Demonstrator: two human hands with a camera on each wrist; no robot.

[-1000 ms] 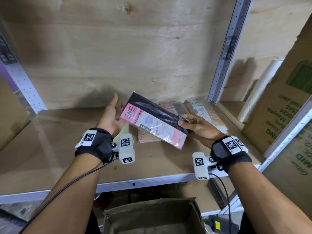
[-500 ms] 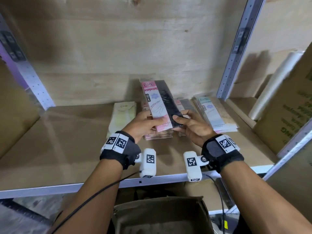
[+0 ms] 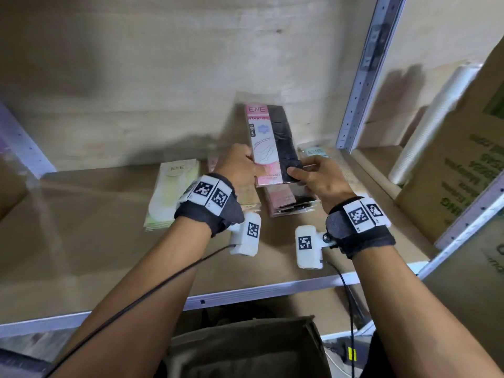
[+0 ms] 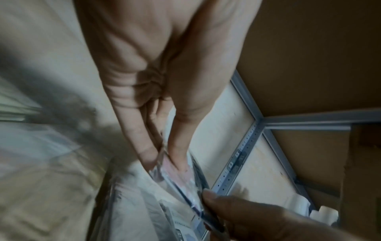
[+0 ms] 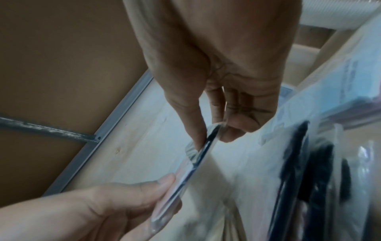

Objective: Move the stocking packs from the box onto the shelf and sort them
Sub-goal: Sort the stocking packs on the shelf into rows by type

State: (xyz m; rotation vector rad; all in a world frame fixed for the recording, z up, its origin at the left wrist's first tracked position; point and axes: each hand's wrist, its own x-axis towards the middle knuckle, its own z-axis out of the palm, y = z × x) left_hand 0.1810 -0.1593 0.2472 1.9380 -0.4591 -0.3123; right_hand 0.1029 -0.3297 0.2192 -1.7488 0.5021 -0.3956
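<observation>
Pink-and-black, the flat plastic-wrapped stocking pack (image 3: 272, 144) stood tilted up over the brown shelf board (image 3: 81, 241), above a matching pile (image 3: 289, 200). The left hand (image 3: 240, 167) pinched its near left edge, thumb on top; the right hand (image 3: 319, 177) pinched the near right corner. Pale green packs (image 3: 169, 192) lay left.

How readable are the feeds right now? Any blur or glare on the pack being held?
Head view: pink-and-black pack sharp enough to read, edges of frame smeared. Left wrist view: left hand clear, shelf contents at left motion-blurred. Right wrist view: glare on the pack's plastic edge, packs at right blurred.
</observation>
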